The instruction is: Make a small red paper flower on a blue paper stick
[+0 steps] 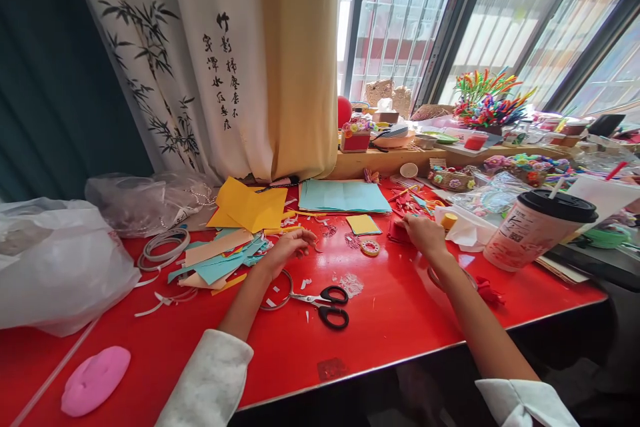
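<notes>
Daylight pours in through the windows (500,20) at the upper right, nearly washed out there. The curtain (280,60) glows warm where light passes through it. The red table (390,320) shines with soft glare and faint shadows. The left wall stays dim. Straight lines bow at the edges; the near corners blur slightly.

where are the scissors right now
In the head view the black-handled scissors lie flat on the red table, low centre, just right of the left hand and its forearm, below the tape roll.

Daylight from barred windows (500,20) falls past a bamboo-printed curtain (210,60) onto a glossy red table (395,320).
</notes>
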Demonstrator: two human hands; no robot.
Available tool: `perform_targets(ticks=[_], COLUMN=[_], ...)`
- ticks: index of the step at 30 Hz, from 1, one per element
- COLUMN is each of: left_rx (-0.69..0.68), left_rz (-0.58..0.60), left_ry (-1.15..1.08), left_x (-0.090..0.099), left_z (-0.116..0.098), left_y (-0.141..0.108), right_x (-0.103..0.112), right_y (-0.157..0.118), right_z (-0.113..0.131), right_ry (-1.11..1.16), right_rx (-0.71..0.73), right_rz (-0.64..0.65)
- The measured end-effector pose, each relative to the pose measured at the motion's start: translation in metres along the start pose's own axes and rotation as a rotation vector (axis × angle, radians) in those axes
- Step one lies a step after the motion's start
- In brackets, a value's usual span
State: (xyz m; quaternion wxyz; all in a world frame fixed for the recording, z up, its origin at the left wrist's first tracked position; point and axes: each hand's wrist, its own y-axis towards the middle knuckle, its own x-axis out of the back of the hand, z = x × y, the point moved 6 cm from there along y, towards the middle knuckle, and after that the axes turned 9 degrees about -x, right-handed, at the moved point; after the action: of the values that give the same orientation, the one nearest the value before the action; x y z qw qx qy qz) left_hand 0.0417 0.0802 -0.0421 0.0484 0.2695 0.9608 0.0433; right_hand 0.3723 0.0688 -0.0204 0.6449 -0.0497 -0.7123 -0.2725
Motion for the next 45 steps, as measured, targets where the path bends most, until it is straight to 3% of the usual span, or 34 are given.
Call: perform_targets(ticks=[4,7,11,13,15,18,21,25,29,36,45], left_rx=[0.065,0.095,0.075,0.074,0.057,0.002,-0.072,-0.136,-0.202,-0.251,-0.265], left_rz=[0.13,0.223,0.215,0.168,0.119,0.045,-0.025,-0.188,-0.354,-0.451,-0.494], left_ry=[0.036,0.077,0.208,0.269,0.295,0.28,0.25,0.225,0.22,0.245,0.236], left_x=[-0.007,-0.014,-0.011,-0.007,-0.004,-0.002,0.004,0.03,0.05,0.038,0.03], left_z=[0.001,-0.001,-0.005,-0.006,-0.009,-0.015,-0.023,-0.03,-0.035,-0.029,-0.025], left_y=[-0.006,-0.011,-0.006,-0.001,0.003,0.001,-0.007,-0.02,-0.027,-0.035,-0.042], right_x=[-0.008,-0.001,0.042,0.069,0.087,0.096,0.082,0.052,0.036,0.032,0.031], right_y=[-0.008,-0.011,-0.019,-0.032,-0.047,-0.071,-0.083,-0.087,-0.099,-0.116,-0.114], right_z=[-0.001,-0.001,0.011,0.033,0.06,0.112,0.153,0.186,0.205,0.202,0.196], right_ry=[0.001,0.004,0.1,0.244,0.432,0.81,1.14,1.464,1.58,1.634,1.69], right_rx=[0.034,-0.003,-0.055,0.02,0.07,0.229,0.245,0.195,0.305,0.206,0.139], right_rz=[0.018,-0.022,-0.251,-0.382,-0.384,-0.225,0.046,0.398,0.76,0.935,0.872])
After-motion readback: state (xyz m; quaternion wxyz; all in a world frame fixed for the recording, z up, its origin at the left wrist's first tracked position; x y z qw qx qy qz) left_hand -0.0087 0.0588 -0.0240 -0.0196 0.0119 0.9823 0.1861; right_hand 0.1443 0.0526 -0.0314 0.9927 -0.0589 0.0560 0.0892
